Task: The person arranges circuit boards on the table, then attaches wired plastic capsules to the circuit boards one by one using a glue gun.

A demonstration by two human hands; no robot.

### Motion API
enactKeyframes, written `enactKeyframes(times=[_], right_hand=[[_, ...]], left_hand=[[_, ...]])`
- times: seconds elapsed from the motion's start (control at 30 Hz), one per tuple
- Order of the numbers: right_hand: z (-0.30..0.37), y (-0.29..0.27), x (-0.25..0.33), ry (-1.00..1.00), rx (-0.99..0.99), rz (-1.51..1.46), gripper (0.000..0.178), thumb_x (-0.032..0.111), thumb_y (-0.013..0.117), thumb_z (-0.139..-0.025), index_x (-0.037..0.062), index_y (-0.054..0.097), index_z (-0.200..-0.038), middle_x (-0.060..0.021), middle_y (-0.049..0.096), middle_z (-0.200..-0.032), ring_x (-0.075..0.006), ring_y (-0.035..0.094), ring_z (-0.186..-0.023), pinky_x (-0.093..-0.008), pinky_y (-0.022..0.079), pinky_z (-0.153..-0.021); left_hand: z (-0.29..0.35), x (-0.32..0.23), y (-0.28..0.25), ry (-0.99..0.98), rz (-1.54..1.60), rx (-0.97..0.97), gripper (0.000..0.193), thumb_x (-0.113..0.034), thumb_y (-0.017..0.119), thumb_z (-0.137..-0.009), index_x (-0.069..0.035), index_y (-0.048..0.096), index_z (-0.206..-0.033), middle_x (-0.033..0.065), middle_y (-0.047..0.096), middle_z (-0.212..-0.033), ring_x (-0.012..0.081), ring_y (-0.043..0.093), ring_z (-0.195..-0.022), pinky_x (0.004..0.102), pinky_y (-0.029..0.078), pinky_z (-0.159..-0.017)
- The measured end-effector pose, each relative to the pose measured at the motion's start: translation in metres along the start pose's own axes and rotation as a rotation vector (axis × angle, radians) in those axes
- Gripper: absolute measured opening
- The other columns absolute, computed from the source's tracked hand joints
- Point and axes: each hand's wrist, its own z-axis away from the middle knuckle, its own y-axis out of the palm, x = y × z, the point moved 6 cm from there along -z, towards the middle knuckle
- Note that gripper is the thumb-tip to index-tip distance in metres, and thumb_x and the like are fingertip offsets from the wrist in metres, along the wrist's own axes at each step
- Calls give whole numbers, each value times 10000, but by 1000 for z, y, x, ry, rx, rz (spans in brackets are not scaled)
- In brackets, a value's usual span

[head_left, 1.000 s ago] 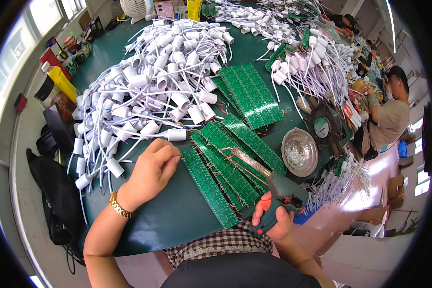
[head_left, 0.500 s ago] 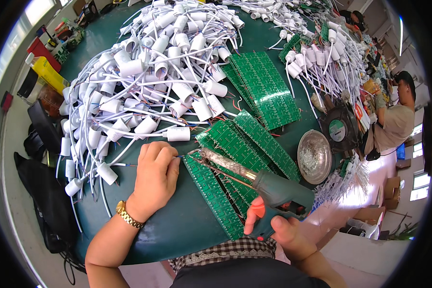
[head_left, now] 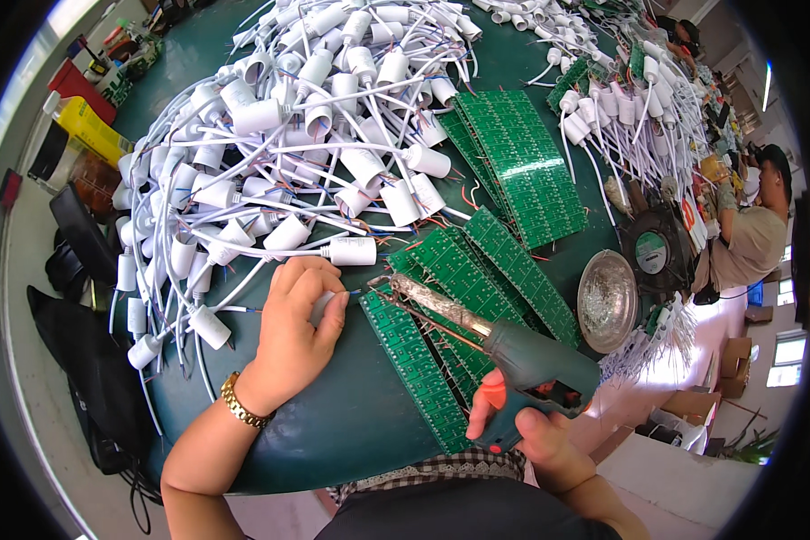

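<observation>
My left hand [head_left: 290, 310] is closed near the table's front, pinching a white cable [head_left: 325, 307] mostly hidden by the fingers. A thin blue wire end sticks out past the fingertips. In my right hand [head_left: 535, 436] is a dark green soldering gun [head_left: 549, 364], with a finger at its red trigger. Its long metal barrel points left, and its tip sits at the wire end, above the edge of a green circuit board panel [head_left: 409, 360]. Whether the tip touches the wire or the board cannot be made out. More panels [head_left: 459, 270] lie fanned beneath the barrel.
A big heap of white lamp sockets with cables [head_left: 319, 117] covers the table's far left. Another board stack [head_left: 522, 171] lies beyond the panels. Right of them are a round metal dish [head_left: 607, 301] and a black fan [head_left: 650, 247]. A co-worker [head_left: 751, 229] sits far right.
The view has shifted, so the table things appear slightly to the right. More of the white cable shows between my left fingers. Both hands keep their holds, with the soldering tip still by the fingertips.
</observation>
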Motion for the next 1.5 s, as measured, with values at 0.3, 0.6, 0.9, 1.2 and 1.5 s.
enactKeyframes(times=[0.3,0.6,0.9,1.2,1.5], right_hand=[[-5,3,39,-86,-94,149,585,304,647,-894,43,405,-1359,-210,603,-1017,-250,669,-802,-349,534,-671],[-13,2,30,-115,-139,159,642,454,725,-832,42,482,-1261,-92,563,-844,-224,631,-659,-330,525,-580],[-1,-5,1,3,169,400,527,314,652,-898,64,449,-1315,-163,599,-1041,-228,648,-807,-368,538,-724],[6,-10,-10,40,17,795,279,183,691,-747,59,612,-984,-60,642,-858,-189,645,-736,-305,532,-684],[4,-10,-5,65,-28,905,155,110,736,-637,121,693,-786,-16,676,-751,-236,645,-682,-318,533,-618]], left_hand=[[1,-11,7,91,-133,67,200,56,660,-677,-57,527,-776,90,610,-929,291,550,-813,358,438,-732],[4,-20,12,109,-267,-34,226,59,650,-664,-53,495,-784,79,589,-923,284,516,-789,388,395,-700],[0,-12,10,36,-217,9,220,59,640,-649,-57,492,-765,66,587,-906,278,515,-788,380,388,-698],[-1,-13,11,75,-230,-5,227,53,647,-631,-59,494,-755,63,581,-891,276,510,-762,382,388,-677],[1,-11,11,83,-209,-22,230,54,651,-628,-60,492,-751,60,577,-885,272,504,-758,379,382,-670]])
